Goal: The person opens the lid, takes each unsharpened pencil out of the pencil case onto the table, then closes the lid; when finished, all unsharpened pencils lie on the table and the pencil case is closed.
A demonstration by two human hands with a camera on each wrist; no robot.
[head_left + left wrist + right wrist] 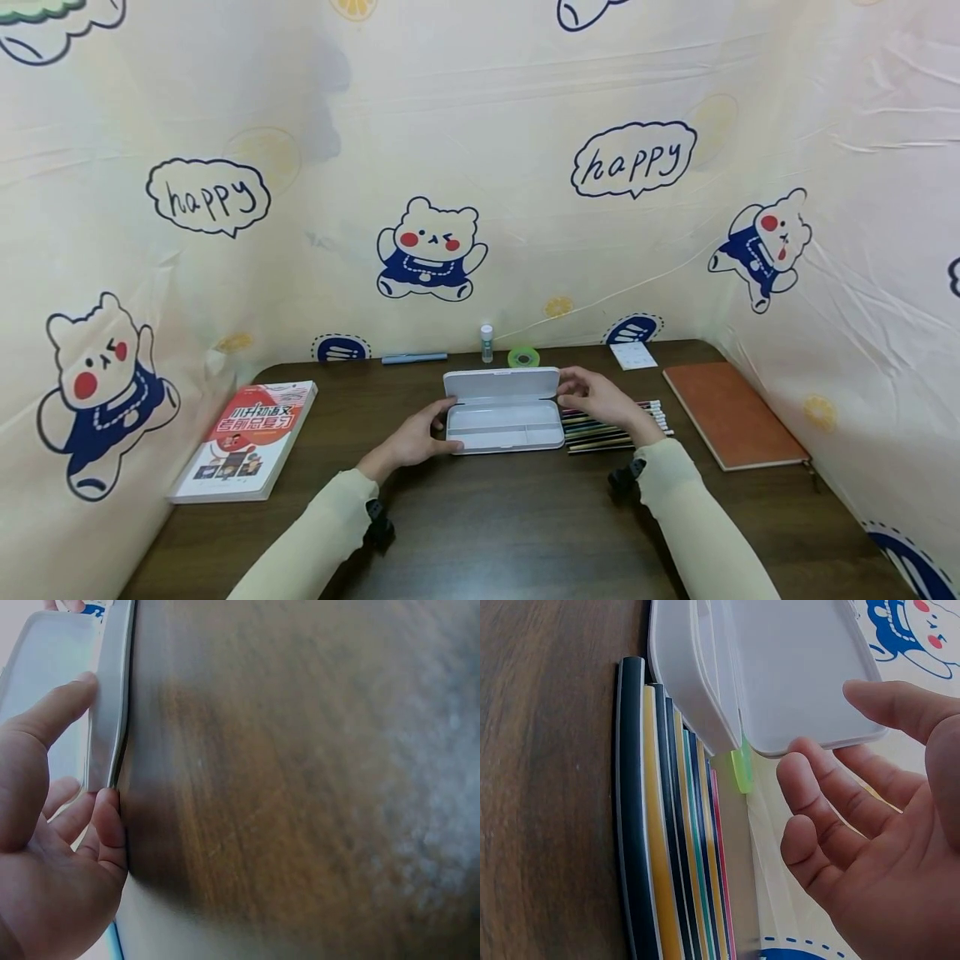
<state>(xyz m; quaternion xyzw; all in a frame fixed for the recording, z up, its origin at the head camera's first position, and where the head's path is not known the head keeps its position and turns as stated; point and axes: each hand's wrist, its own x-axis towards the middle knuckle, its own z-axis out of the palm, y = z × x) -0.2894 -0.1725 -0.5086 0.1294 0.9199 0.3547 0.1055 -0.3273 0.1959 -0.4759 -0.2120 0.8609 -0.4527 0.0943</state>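
Observation:
A white pencil case (504, 427) lies on the table with its lid (501, 384) raised, its shallow compartments bare. My left hand (412, 434) holds the case's left end; in the left wrist view the thumb (71, 705) lies along the front wall and the fingers bend around the corner. At the raised lid's right edge is my right hand (597, 401). In the right wrist view its thumb and loosely bent fingers (799, 776) are spread apart and touch the lid's rim. Several pencils (600, 432) lie side by side just right of the case.
Behind the case stand a glue stick (487, 343) and a green tape roll (523, 357), with a blue pen (414, 358) to their left. A book (243, 442) lies at left. A brown notebook (735, 414) and a white card (633, 356) are at right. A printed curtain surrounds the table.

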